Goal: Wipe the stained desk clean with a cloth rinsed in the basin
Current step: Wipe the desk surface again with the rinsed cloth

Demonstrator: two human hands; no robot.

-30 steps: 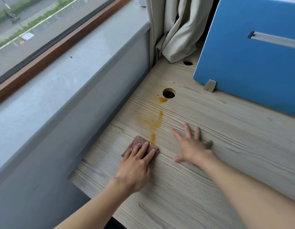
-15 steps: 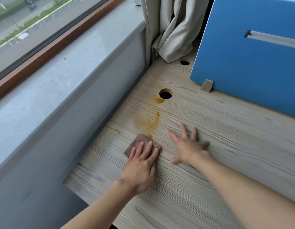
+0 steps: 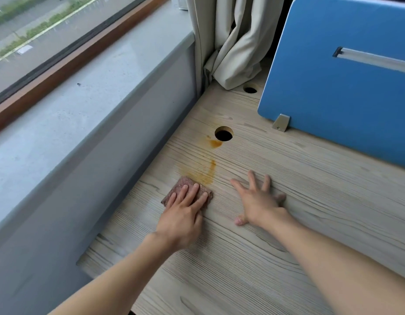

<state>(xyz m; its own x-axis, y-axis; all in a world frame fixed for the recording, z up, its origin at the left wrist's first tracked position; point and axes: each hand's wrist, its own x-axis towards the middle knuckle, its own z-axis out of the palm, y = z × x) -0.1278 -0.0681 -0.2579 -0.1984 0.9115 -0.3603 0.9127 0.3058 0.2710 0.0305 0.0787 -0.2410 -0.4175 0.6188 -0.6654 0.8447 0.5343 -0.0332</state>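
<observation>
A folded brown cloth lies flat on the pale wood-grain desk. My left hand presses on it with straight fingers, right at the near end of an orange-brown stain. The stain runs as a smeared streak away from the cloth, with a darker blot beside a round cable hole. My right hand rests flat on the desk to the right of the cloth, fingers spread. No basin is in view.
A blue divider panel stands on the desk at the back right, held by a metal bracket. A beige curtain hangs in the back corner above a second hole. A grey window sill borders the desk's left edge.
My left hand has slid the cloth a little to the left along the stain's near end, and the streak there now looks more smeared. My right hand stays planted flat.
</observation>
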